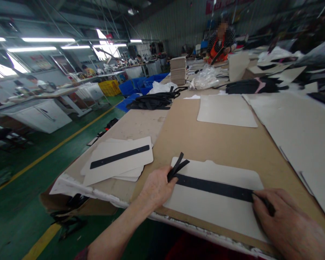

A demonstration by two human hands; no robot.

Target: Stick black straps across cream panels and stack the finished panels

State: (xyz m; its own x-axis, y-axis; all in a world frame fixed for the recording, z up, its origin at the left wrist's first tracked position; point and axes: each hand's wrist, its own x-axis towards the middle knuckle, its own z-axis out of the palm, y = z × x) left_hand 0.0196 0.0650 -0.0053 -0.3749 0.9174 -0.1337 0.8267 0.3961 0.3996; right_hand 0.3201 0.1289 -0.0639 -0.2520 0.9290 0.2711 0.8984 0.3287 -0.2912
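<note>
A pale, round-cornered board (213, 213) lies in front of me near the table edge, with a wide black strip (213, 187) running lengthwise across it. At the strip's left end is my left hand (158, 186), closed, with narrow black strap ends (178, 166) sticking up from between thumb and fingers. My right hand (284, 216) is closed at the right end, its thumb and fingertips on the black strip. Something dark shows inside that hand, partly hidden by the fingers. To the left, similar pale boards (121, 159) lie in a loose pile, the top one bearing a black strip.
The table (184, 133) has a brown surface. Further back lie a pale sheet (227, 110), a bundle of black straps (151, 100) and a stack of boards (178, 70). Large pale sheets (300, 133) cover the right side. A person in an orange apron (218, 48) stands across the table.
</note>
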